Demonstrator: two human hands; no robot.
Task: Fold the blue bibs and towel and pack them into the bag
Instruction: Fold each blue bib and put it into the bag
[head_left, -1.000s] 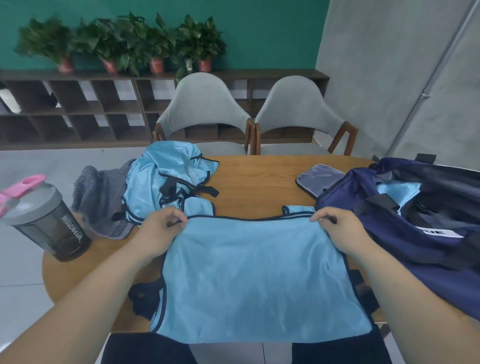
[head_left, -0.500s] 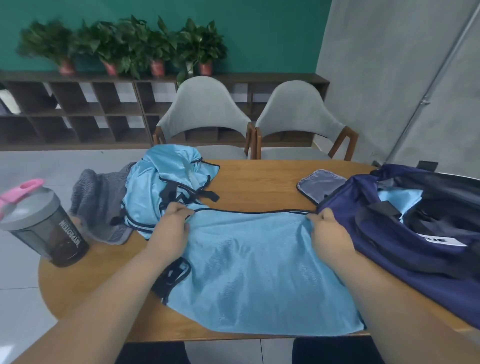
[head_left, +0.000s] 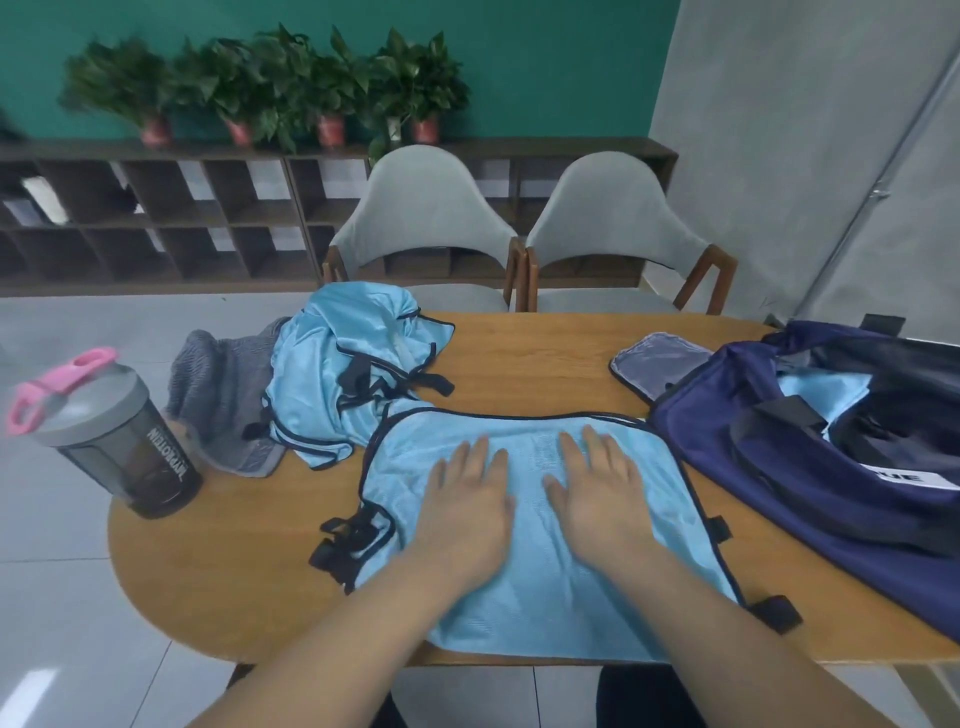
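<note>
The left hand (head_left: 467, 499) and right hand (head_left: 597, 488) are lying palms down, side by side, on a blue bib (head_left: 670, 499) that is spreading flat under them on the table (head_left: 234, 571). Their fingers are stretching straight and slightly apart, pressing the cloth and gripping nothing. Beyond the left hand, a crumpled pile of bibs (head_left: 332, 374) is overlapping a gray towel (head_left: 218, 384). Just right of the right hand, the navy bag (head_left: 831, 493) is gaping open, touching the bib's edge; something pale blue inside (head_left: 821, 389) is possibly another bib.
</note>
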